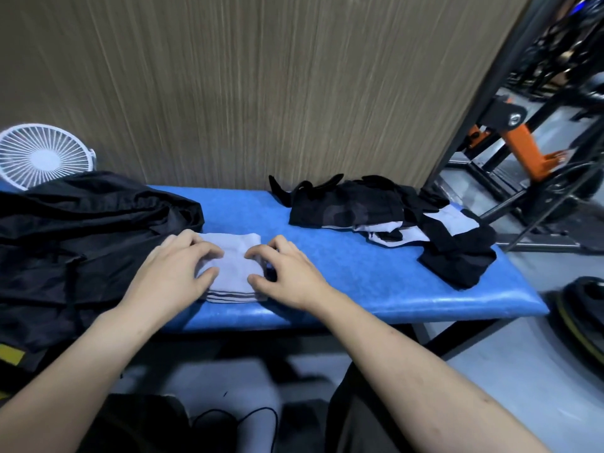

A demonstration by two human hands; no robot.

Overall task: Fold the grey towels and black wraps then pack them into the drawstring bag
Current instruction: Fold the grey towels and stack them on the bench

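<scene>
Head cam only, whole frame a bit motion-blurred. From here I can't count layers in the folded grey towel; just see dark stripes along its near edge, L side partly under the left hand. Small dark bit right beside the right hand, at towel's R edge, can't ID it. Black drawstring bag is cut off at frame L, crumpled, mouth not visible, yellow tag at lower L edge. Pile of black wraps at far R of blue worktop is tangled w/ white/grey pieces, can't separate items or count. Towel sits near front-centre of worktop, just beside the bag, well apart from the wraps pile. Looks light grey, squared-off, flat. L grip: fingers curled, tips pressing on towel's L part. R grip: fingers curled, tips at towel's R edge, pinching fabric as far as I can tell. White fan behind bag, partly hidden by it.
</scene>
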